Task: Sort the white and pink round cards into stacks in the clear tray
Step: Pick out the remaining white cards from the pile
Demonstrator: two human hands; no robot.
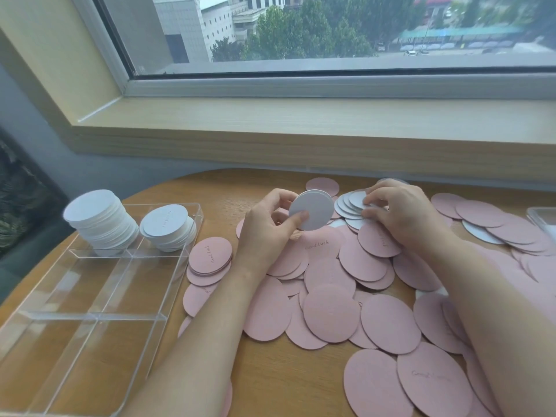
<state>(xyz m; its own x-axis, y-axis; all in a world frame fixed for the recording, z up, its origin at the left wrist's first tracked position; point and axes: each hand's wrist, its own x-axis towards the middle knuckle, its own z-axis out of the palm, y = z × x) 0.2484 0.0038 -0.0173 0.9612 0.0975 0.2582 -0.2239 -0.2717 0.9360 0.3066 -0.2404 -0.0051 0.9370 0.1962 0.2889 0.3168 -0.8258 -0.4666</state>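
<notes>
My left hand [267, 224] holds a small bunch of white round cards [316, 207] upright above the table, thumb on the front face. My right hand [403, 209] rests its fingertips on a fanned group of white cards [346, 206] lying at the back of the pile. Pink round cards [331, 311] lie spread over the round wooden table. The clear tray [90, 314] stands at the left with two stacks of white cards [99, 221] [168, 228] in its far compartments. Its near compartments hold nothing.
A short pile of pink cards [210, 257] lies just right of the tray. More pink cards [487, 215] and one white card [478, 234] lie at the far right beside a clear lid corner [541, 219]. A wooden window sill [301, 124] runs behind the table.
</notes>
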